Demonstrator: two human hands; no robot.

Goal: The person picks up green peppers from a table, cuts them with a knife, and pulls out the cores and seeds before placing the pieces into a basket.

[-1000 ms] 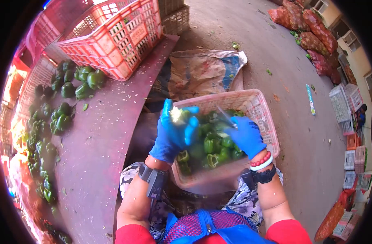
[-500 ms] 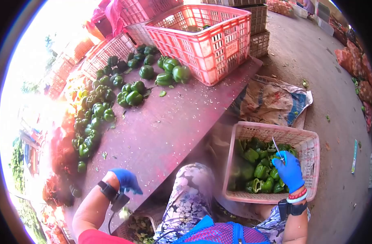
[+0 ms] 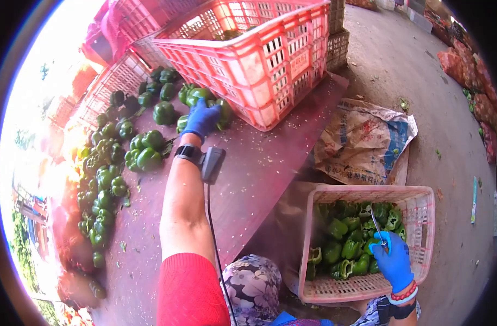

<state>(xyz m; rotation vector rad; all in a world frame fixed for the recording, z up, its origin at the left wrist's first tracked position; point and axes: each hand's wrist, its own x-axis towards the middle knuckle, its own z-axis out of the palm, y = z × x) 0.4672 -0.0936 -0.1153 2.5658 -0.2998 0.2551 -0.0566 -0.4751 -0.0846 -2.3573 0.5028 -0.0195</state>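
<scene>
My left hand (image 3: pixel 202 120), in a blue glove, reaches across the table to a cluster of green bell peppers (image 3: pixel 197 95) beside the big crate. Its fingers are stretched out over the peppers and touch them; the fingertips are partly hidden. My right hand (image 3: pixel 392 259), also gloved in blue, is closed around a small knife (image 3: pixel 375 220) whose thin blade points up and away. It is held over a pink plastic crate (image 3: pixel 368 290) on the ground. Several green peppers (image 3: pixel 351 249) lie in that crate, some cut open and hollow.
A large pink crate (image 3: pixel 300 68) stands on the table (image 3: pixel 226 174), with several more peppers (image 3: pixel 104 182) along the table's left side. A crumpled paper sack (image 3: pixel 362 144) lies beyond the lower crate. Filled red net sacks (image 3: pixel 455 68) line the far right.
My left hand has moved forward from near my body to the peppers by the big crate. My right hand keeps the knife over the lower crate. The view has shifted slightly.
</scene>
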